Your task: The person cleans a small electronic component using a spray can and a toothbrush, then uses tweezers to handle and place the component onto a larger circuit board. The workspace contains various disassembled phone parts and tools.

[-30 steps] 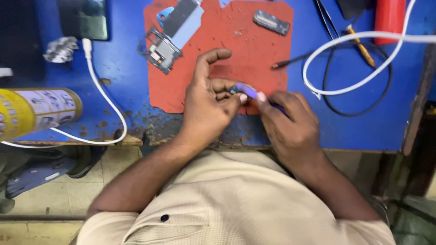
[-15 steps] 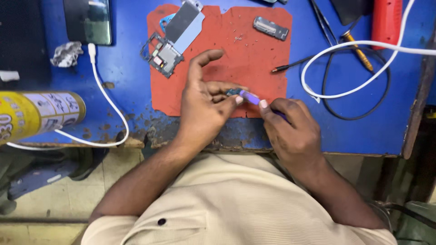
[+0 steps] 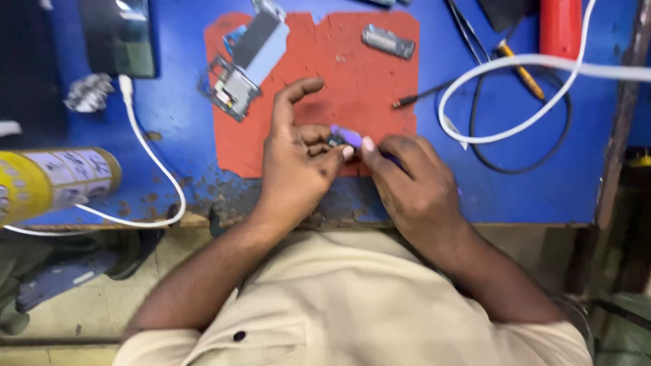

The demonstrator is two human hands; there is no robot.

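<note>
Over the red work mat (image 3: pixel 366 74) on the blue bench (image 3: pixel 183 115), my left hand (image 3: pixel 295 159) pinches a small dark part (image 3: pixel 335 140) between thumb and fingers, its index finger raised. My right hand (image 3: pixel 413 186) grips a purple-handled tool (image 3: pixel 350 137) whose tip touches that part. Both hands meet at the mat's near edge.
A stripped phone frame (image 3: pixel 247 61) lies at the mat's far left and a small grey component (image 3: pixel 388 41) at its far right. A white cable (image 3: pixel 152 169) runs left, a yellow can (image 3: pixel 47 183) lies at the bench's left edge, and white and black cables (image 3: pixel 515 115) loop right beside a red canister (image 3: pixel 560 27).
The view has shifted slightly. My hands stay together at the mat's near edge, with the purple tool's tip drawn closer onto the small part.
</note>
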